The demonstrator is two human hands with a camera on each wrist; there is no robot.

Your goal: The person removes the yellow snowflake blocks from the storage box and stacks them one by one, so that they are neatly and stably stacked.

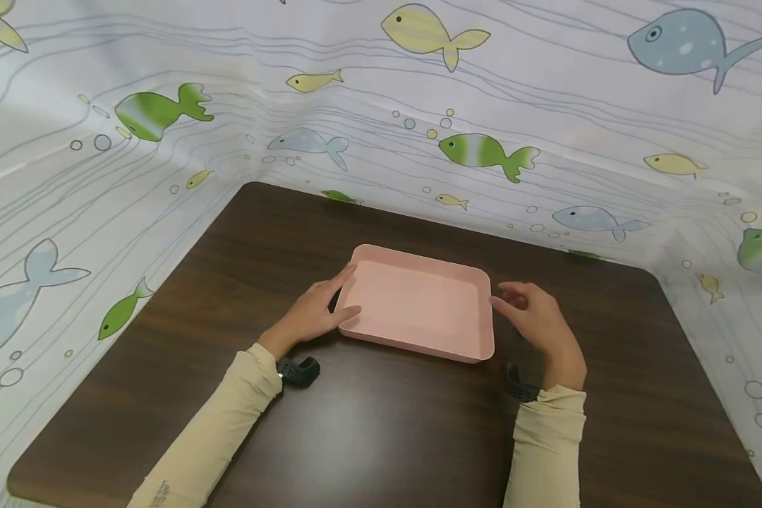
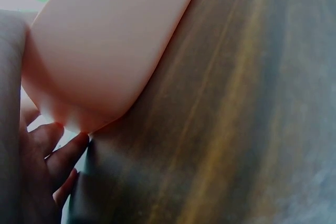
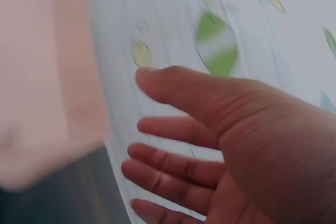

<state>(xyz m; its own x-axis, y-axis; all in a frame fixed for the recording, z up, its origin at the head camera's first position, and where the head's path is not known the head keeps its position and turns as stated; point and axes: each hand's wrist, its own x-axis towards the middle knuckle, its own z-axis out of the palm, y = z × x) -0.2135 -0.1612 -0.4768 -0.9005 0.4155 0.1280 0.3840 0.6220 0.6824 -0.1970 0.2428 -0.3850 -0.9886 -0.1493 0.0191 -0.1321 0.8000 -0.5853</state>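
A shallow pink rectangular tray [image 1: 413,300] with rounded corners and a low rim is over the dark table. My left hand [image 1: 314,310] grips its left side, thumb over the rim on the inner side and fingers along the outside. In the left wrist view those fingertips press the outer wall of the pink tray [image 2: 105,51]. Beside the right rim is my right hand [image 1: 533,314], its thumb tip close to the edge. The right wrist view shows this hand [image 3: 210,145] with fingers extended and a gap between them and the tray wall [image 3: 84,66]. Nothing lies in the tray.
The dark wood-grain table [image 1: 279,233] has rounded corners. White fabric printed with fish [image 1: 482,85] hangs behind it and along both sides. Each wrist wears a black strap [image 1: 300,372] below a beige sleeve [image 1: 212,430].
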